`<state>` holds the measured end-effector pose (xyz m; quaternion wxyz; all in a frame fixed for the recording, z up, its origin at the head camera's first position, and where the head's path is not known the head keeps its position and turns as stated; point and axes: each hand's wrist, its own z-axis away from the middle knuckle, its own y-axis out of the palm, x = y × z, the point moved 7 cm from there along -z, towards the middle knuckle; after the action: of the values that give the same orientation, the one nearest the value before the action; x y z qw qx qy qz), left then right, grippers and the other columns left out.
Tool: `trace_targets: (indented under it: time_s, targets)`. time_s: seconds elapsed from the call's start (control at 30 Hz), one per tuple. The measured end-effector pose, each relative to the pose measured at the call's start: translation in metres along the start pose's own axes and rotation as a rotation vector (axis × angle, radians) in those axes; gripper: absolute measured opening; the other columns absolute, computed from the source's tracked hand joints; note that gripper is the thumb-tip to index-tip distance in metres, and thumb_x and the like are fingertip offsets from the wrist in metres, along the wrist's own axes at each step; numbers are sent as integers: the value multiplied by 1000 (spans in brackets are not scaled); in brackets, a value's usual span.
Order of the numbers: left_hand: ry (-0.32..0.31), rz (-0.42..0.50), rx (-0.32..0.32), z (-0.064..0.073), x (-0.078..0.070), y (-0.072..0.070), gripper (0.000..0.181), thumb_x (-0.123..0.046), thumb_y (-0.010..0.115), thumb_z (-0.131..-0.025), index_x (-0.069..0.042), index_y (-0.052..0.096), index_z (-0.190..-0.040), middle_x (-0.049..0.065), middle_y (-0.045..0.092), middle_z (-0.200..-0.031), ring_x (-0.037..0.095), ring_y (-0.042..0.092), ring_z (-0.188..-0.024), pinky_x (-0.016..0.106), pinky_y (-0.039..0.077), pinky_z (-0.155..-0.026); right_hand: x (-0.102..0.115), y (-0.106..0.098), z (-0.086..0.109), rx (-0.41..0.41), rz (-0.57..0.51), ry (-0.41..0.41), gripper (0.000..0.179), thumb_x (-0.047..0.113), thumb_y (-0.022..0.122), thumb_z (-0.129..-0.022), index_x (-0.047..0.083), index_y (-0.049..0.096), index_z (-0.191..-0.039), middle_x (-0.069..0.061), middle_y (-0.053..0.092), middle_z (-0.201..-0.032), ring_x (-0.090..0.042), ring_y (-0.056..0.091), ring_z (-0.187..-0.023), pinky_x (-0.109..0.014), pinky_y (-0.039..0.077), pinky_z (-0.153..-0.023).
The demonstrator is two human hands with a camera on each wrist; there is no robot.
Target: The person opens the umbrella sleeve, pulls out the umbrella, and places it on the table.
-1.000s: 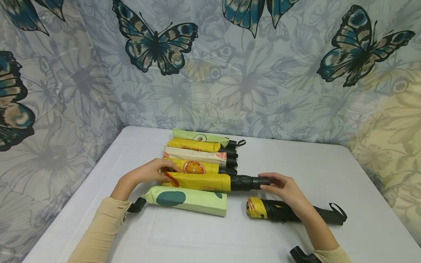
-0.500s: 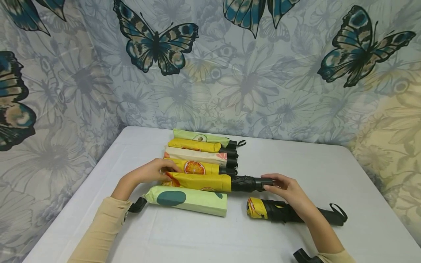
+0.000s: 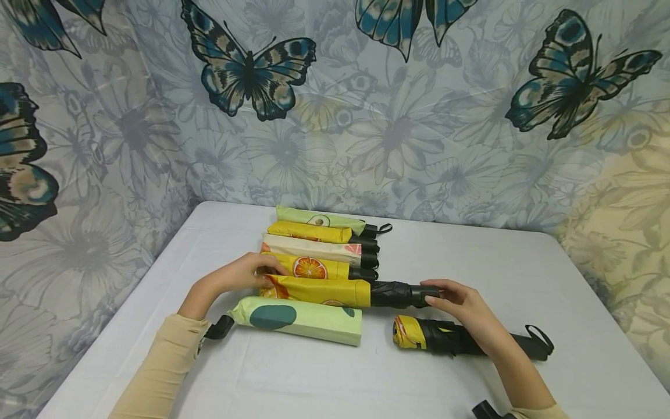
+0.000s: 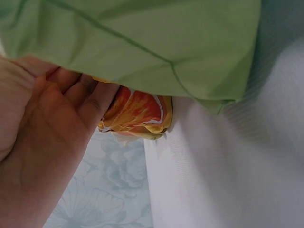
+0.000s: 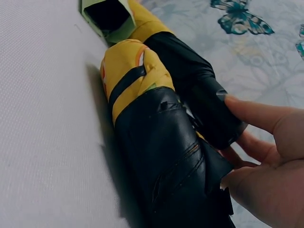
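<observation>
A folded black umbrella (image 3: pixel 394 294) sticks partway out of a yellow sleeve (image 3: pixel 324 290) printed with orange slices. My right hand (image 3: pixel 463 299) pinches the umbrella's black handle (image 5: pixel 213 111) between thumb and fingers. At the sleeve's other end, my left hand (image 3: pixel 243 274) holds the yellow fabric; in the left wrist view its fingertips are hidden behind a pale green sleeve (image 4: pixel 142 42). That green sleeve lies just in front of the yellow one. Under my right forearm rests a bare folded umbrella, black and yellow (image 3: pixel 445 337), with a wrist loop.
Behind the yellow sleeve, several sleeved umbrellas lie in a row: one with an orange slice (image 3: pixel 309 267), a cream one (image 3: pixel 314 247), a plain yellow one (image 3: pixel 311 231) and an avocado-print one (image 3: pixel 319 219). A white table (image 3: pixel 293 378) meets a butterfly-print cloth (image 3: pixel 392 128) behind.
My right hand has moved slightly to the right with the handle, and more of the black umbrella shows. The yellow sleeve has shifted slightly right. My left hand stays almost still.
</observation>
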<state>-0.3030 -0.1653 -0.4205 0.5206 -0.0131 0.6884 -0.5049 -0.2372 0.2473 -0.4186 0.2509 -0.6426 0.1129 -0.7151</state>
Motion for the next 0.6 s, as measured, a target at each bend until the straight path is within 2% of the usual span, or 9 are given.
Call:
trace_targets:
  time_s: [0.23, 0.4, 0.6]
  targets:
    - [1, -41, -10, -1, -1, -1, 32, -9, 71, -88, -17, 68, -119, 4, 69, -117, 13, 64, -99, 26, 53, -81, -3, -3, 1, -4, 2, 11, 51, 38, 66, -92, 14, 57, -135, -5, 63, -124, -2, 62, -101, -20, 48, -89]
    - [2, -56, -6, -2, -1, -1, 31, -10, 70, -89, -17, 68, -119, 4, 69, -116, 12, 63, -97, 26, 52, -79, -5, -4, 1, -4, 10, 17, 51, 41, 65, -93, 14, 57, -136, -6, 61, -128, 0, 61, -102, -26, 48, -93]
    - [9, -72, -10, -2, -2, -1, 29, -10, 70, -89, -16, 69, -117, 4, 70, -115, 13, 64, -96, 25, 53, -79, -9, -6, 2, -9, 16, 27, 50, 41, 64, -93, 15, 58, -135, -7, 55, -135, 0, 58, -105, -23, 49, -90]
